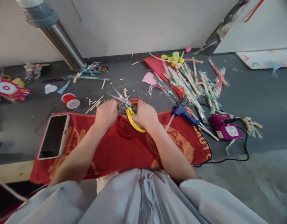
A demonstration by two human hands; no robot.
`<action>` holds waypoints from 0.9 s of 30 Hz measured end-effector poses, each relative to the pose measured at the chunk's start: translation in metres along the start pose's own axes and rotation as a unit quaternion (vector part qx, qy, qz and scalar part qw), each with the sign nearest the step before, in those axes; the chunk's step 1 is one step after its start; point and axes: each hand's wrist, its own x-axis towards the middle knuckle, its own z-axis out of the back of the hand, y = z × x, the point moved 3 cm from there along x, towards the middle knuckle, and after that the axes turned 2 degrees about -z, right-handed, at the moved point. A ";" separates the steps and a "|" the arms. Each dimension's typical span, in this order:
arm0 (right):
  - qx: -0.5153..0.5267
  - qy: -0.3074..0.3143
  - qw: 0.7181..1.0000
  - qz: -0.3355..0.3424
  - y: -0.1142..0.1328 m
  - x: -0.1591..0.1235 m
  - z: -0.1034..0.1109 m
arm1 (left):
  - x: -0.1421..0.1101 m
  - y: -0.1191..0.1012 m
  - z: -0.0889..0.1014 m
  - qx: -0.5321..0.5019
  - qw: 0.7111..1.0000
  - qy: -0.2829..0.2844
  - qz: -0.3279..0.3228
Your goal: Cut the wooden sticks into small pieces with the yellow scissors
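Right hand [145, 115] is gripping yellow-handled scissors [129, 114], blades parted, by the far edge of the red towel [125, 149]; left hand [106, 113] is curling beside them, its hold unclear, both forearms slanting inward.

Phone [53, 137] on towel [125, 146] left of scissors [129, 116], glue gun [186, 115] right.

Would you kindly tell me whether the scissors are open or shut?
The scissors are open: their two blades spread apart toward the tips, while the right hand grips the handles.
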 end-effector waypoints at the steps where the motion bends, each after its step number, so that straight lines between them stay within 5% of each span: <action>1: 0.000 0.001 1.000 -0.006 0.000 0.000 0.000 | 0.000 0.000 0.000 -0.002 1.000 0.002 0.004; 17: -0.016 -0.036 0.997 0.062 -0.007 0.004 -0.009 | 0.000 0.005 -0.004 0.029 0.995 0.077 0.056; 27: 0.001 -0.030 0.997 0.070 -0.007 0.003 -0.009 | 0.000 0.003 0.000 -0.001 0.998 0.044 0.034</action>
